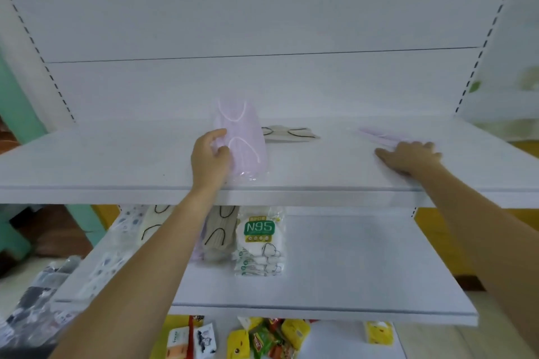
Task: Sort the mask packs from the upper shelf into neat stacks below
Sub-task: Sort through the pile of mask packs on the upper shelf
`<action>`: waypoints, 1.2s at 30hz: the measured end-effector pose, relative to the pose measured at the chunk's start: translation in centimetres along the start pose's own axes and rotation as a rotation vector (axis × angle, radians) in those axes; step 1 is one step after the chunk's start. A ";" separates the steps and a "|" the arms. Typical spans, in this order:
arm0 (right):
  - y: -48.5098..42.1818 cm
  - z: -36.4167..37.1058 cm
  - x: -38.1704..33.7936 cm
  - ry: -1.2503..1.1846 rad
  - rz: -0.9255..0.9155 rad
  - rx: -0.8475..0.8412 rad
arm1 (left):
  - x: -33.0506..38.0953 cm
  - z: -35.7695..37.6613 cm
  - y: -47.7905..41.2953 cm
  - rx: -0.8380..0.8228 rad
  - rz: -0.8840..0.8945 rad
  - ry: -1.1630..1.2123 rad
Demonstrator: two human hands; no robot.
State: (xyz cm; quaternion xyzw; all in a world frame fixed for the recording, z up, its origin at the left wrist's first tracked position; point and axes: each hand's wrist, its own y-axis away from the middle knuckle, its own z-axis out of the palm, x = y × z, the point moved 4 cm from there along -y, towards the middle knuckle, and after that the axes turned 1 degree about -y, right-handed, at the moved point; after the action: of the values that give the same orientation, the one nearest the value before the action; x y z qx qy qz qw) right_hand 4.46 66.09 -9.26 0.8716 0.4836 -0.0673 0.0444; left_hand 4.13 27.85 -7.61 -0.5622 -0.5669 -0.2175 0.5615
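On the upper shelf (116, 163), my left hand (208, 159) grips a pale purple mask pack (242, 137), tilted up off the shelf. A beige mask pack (288, 133) with black loops lies flat just behind it. My right hand (408, 156) rests flat, fingers spread, at the near end of another purple mask pack (379, 135) lying on the shelf. On the lower shelf (364, 265) stand neat stacks: a patterned white pack (128, 221), a cream pack (151, 221), a beige stack (220, 232) and an N95 stack (259, 242).
Below the lower shelf lie yellow snack packets (294, 331) and tissue packs (204, 339). Dark patterned packs (38, 294) sit at the lower left. The shelf's white back panel (262, 23) rises behind, with slotted uprights at both sides.
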 end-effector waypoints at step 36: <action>29.8 12.9 -31.7 -1.022 -0.940 -0.120 | -15.4 -19.9 5.2 -0.076 -0.307 0.338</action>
State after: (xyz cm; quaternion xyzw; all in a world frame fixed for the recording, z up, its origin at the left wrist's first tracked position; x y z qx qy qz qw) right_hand 12.25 21.94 -16.56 0.4247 0.7311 -0.4544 0.2805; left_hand 12.48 5.79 -17.71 -0.4455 -0.5351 -0.4127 0.5872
